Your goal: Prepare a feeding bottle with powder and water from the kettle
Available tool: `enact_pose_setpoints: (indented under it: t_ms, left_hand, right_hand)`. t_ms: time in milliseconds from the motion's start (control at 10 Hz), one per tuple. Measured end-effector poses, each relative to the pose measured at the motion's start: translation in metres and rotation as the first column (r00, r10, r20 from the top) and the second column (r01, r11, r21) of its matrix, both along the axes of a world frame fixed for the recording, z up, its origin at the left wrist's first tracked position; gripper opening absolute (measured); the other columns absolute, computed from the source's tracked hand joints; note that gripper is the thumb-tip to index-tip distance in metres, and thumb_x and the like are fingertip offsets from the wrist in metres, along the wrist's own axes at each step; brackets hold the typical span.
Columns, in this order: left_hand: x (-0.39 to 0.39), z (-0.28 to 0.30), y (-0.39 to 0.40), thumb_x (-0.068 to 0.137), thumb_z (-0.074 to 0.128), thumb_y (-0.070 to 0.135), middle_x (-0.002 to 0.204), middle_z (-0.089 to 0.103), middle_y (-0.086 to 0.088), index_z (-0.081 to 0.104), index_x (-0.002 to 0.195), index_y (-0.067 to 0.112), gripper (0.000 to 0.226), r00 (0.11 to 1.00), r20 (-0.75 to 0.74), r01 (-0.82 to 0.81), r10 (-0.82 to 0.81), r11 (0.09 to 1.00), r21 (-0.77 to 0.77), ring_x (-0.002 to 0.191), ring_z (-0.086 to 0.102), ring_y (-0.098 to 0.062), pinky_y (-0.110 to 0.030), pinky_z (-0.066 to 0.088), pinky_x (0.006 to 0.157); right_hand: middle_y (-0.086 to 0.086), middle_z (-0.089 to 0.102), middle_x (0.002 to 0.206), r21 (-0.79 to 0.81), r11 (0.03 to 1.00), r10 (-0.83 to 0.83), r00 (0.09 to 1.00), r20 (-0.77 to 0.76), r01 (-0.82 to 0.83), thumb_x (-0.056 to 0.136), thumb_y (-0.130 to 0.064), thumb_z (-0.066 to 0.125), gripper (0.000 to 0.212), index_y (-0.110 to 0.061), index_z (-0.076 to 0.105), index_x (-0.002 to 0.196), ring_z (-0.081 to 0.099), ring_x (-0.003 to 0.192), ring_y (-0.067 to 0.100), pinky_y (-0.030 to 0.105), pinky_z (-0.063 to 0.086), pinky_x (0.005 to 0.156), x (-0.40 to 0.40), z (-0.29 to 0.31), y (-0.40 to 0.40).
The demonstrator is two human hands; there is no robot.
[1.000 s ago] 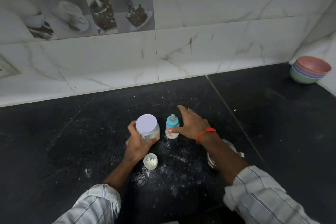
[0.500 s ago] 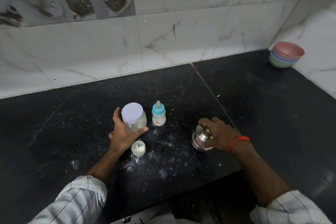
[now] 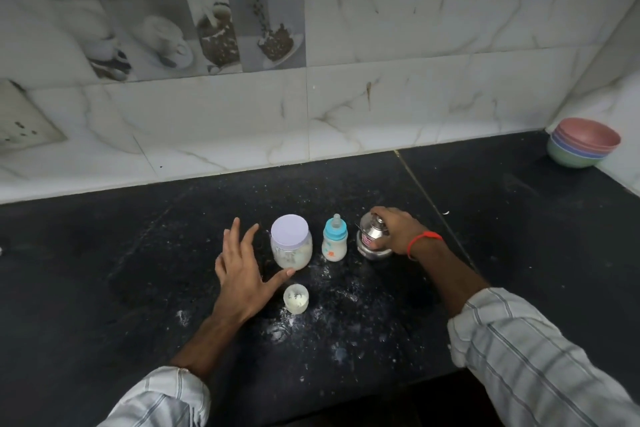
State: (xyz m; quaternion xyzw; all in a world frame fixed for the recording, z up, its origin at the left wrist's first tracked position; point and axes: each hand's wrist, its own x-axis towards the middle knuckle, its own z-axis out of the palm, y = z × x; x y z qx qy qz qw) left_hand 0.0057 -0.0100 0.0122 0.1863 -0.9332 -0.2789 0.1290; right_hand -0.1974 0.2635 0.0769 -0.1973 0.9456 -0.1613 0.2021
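A small feeding bottle (image 3: pixel 335 240) with a blue collar and teat stands upright on the black counter (image 3: pixel 104 270). Left of it stands the clear powder jar (image 3: pixel 291 248) with a pale lilac lid. My left hand (image 3: pixel 242 270) is spread beside the jar, fingers straight, with only the thumb tip touching its base. Right of the bottle sits the small steel kettle (image 3: pixel 371 239), and my right hand (image 3: pixel 394 232) grips it from the right side. The bottle's clear cap (image 3: pixel 296 298) lies mouth-up in front of the jar.
White powder is spilled on the counter in front of the jar and bottle. A stack of coloured bowls (image 3: pixel 583 146) sits in the far right corner against the tiled wall. The counter's front edge runs just below my forearms.
My left hand has let go of the jar and opened beside it. My right hand has carried the kettle from the front right up next to the bottle.
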Motion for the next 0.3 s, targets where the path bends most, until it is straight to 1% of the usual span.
enact_pose_setpoints:
  t_ms: [100,200,300]
  left_hand:
    - [-0.006,0.01,-0.005,0.085,0.045,0.084,0.177,-0.013,-0.001,0.02,0.165,0.017,0.107,0.999,-0.02,0.036,-0.038,0.995,-0.096,0.163,-0.016,-0.025,-0.061,0.006,0.127]
    - [-0.014,0.025,-0.001,0.098,0.039,0.071,0.176,-0.021,-0.001,0.017,0.166,0.013,0.092,0.994,-0.046,0.086,-0.096,0.979,-0.184,0.161,-0.024,-0.025,-0.056,-0.003,0.128]
    - [-0.028,0.037,0.001,0.103,0.03,0.065,0.175,-0.023,-0.003,0.013,0.167,0.012,0.085,0.988,-0.051,0.125,-0.144,0.954,-0.273,0.16,-0.027,-0.027,-0.055,-0.007,0.129]
  right_hand:
    - [0.005,0.031,0.168,0.107,0.994,0.011,1.0,-0.022,-0.009,0.089,-0.044,0.078,0.09,-0.029,0.029,0.162,0.035,0.148,0.04,0.049,0.036,0.12,-0.002,-0.004,0.002]
    - [-0.003,0.0,0.176,0.165,0.985,-0.037,0.993,-0.114,0.055,0.089,-0.065,0.068,0.101,-0.034,0.011,0.166,0.012,0.156,0.046,0.061,0.033,0.12,0.013,-0.001,0.005]
    - [-0.001,-0.006,0.176,0.156,0.986,-0.01,0.94,-0.341,0.067,0.086,-0.078,0.058,0.108,-0.03,0.007,0.167,0.012,0.157,0.046,0.06,0.034,0.119,0.034,0.002,-0.002]
